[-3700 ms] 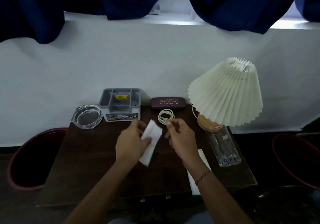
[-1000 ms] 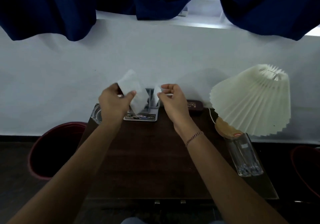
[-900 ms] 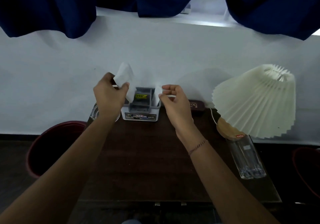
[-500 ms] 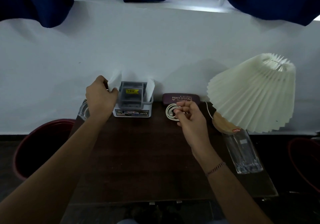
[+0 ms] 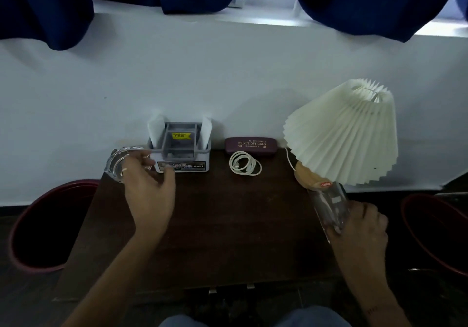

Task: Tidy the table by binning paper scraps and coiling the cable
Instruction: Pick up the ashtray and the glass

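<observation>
— What's furthest left?

— A red bin (image 5: 38, 228) on the floor, beside the table's (image 5: 228, 225) left edge. On the table's far left corner sits a glass ashtray (image 5: 119, 162).

— And the left hand (image 5: 149, 192)?

— Its fingers lie over the ashtray's near right rim, with the thumb spread apart toward the grey box (image 5: 183, 149). I cannot tell whether they actually clasp the ashtray.

— Where are the paper scraps?

— There are two, both standing upright in the grey box against the wall. One scrap (image 5: 156, 129) is in its left end slot, the other scrap (image 5: 206, 130) in its right end slot.

— The cable?

— The white cable (image 5: 244, 163) lies coiled on the table, right of the box and just in front of a maroon glasses case (image 5: 250, 145). No hand touches it.

— Further right?

— A lamp (image 5: 347, 134) with a pleated cream shade is at the back right. In front of it stands a tall drinking glass (image 5: 329, 205), near the table's right edge.

— The right hand (image 5: 362, 228)?

— It grips that glass low down, its fingers curled round the base. Beyond it, on the floor, is a second red bin (image 5: 435, 225).
</observation>
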